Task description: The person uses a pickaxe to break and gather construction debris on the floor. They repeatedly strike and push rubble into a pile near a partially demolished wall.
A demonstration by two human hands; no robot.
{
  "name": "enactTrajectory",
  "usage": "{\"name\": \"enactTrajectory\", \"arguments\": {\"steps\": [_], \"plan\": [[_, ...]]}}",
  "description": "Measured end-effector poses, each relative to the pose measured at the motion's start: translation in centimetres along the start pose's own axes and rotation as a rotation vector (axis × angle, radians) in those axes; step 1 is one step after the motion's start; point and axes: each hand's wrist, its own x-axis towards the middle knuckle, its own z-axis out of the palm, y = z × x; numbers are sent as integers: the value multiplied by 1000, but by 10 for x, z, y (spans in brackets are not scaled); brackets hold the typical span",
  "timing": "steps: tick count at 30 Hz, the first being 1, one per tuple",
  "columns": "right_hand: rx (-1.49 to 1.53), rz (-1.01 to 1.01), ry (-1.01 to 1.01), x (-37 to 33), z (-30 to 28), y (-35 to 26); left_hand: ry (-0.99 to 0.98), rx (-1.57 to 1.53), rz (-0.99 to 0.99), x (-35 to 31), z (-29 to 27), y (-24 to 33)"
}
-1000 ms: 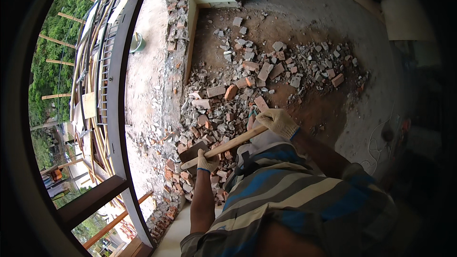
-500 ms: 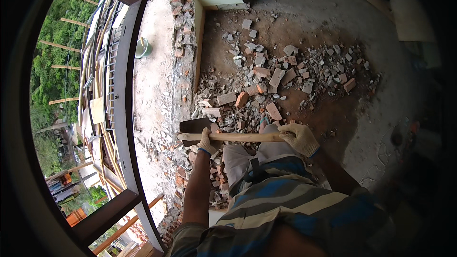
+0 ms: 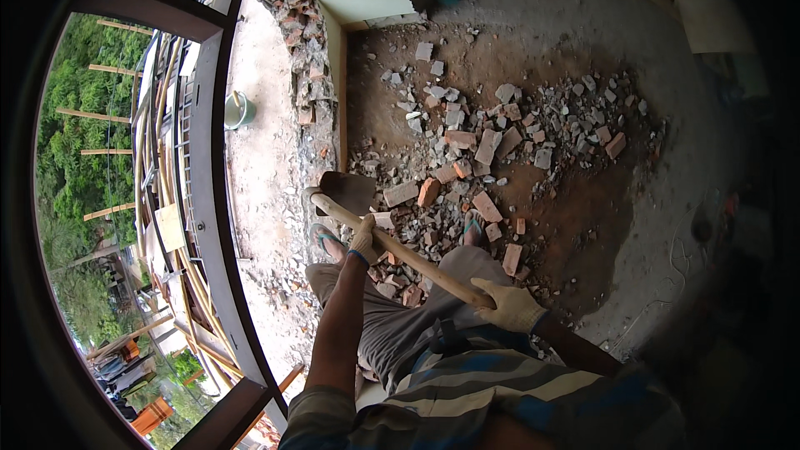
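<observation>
Two risks worth judging from here with the long hoe [image 3: 417, 259], made up of a pale, round wooden handle [image 3: 444, 277] and a broad, dark metal blade [image 3: 352, 192]. Could catch the left foot [image 3: 334, 247], toes exposed in a greenish strapped sandal [image 3: 320, 235], near the blade at its 7 o'clock, if swung short or twisted in the grip. Could also skid or jar off the loose grey and reddish masonry rubble [image 3: 446, 173] at the blade's 3 o'clock, because of hard chunks tilted every way. Holds the hoe aslant, blade end toward 10 o'clock, butt end toward 4 o'clock; cannot tell whether touching rubble. With the left hand [image 3: 364, 242], in a cream knit glove, clasps the handle below the blade, fingers curled round. With the right hand [image 3: 510, 306], likewise gloved, grasps the butt end more loosely, fingers only partly bent; cannot tell how firmly.
</observation>
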Motion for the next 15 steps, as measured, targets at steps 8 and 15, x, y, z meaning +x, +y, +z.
{"name": "enactTrajectory", "arguments": {"steps": [8, 15], "plan": [[663, 405, -132, 104, 104, -41, -129, 429, -146, 99, 5, -1], [883, 475, 49, 269, 165, -70, -78, 900, 17, 215, 47, 98]]}}
